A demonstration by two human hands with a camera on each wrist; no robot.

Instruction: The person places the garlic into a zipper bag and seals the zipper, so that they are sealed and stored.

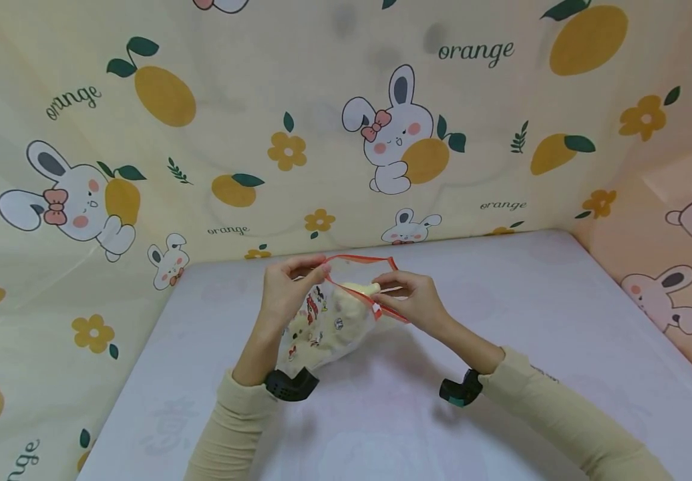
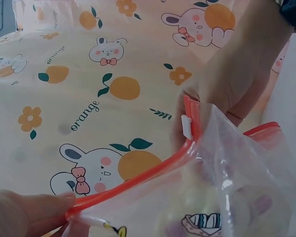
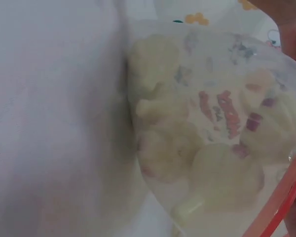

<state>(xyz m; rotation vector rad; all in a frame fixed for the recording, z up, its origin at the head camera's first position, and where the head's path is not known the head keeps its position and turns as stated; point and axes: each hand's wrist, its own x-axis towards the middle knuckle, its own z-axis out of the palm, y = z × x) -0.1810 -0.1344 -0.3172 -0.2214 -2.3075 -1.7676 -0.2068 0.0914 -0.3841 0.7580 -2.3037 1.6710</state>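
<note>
A clear zip bag point(image 1: 329, 344) with small printed pictures and a red zip edge point(image 1: 361, 257) slants between my hands, its mouth spread apart. Inside it are several pale bulbs with purplish patches and short stems, which look like garlic heads point(image 3: 227, 173). My left hand point(image 1: 288, 287) pinches the red edge at the left end of the mouth. At the other end, my right hand point(image 1: 412, 300) pinches the edge near the white slider point(image 2: 186, 127). One pale stem point(image 1: 370, 288) shows at the opening. The right fingertips are partly hidden by the bag.
A pale cloth-covered table point(image 1: 382, 414) lies under the bag. Behind it hangs a cream backdrop point(image 1: 322, 87) printed with rabbits and oranges. Black wrist cameras point(image 1: 292, 385) sit on both forearms.
</note>
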